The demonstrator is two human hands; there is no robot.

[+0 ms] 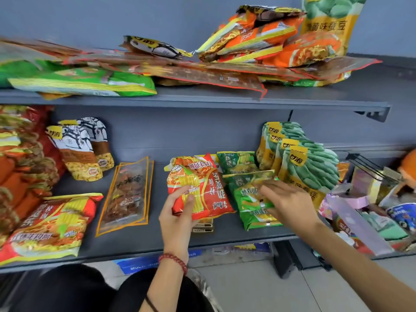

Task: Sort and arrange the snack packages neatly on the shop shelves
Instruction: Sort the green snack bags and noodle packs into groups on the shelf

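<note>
On the lower shelf (144,242), the left hand (177,212) has its grip closed round the near-left corner of a red noodle packet (209,192), thumb on top and fingers beneath. This probably tips the packet up so it can be lifted clear of its neighbours. At its three o'clock the right hand (290,203) lies open, fingers spread fairly straight across a green packet (249,199), seemingly to pin it while the red one comes free. A matching red packet (49,224) lies towards nine o'clock, so that looks like where it belongs.
</note>
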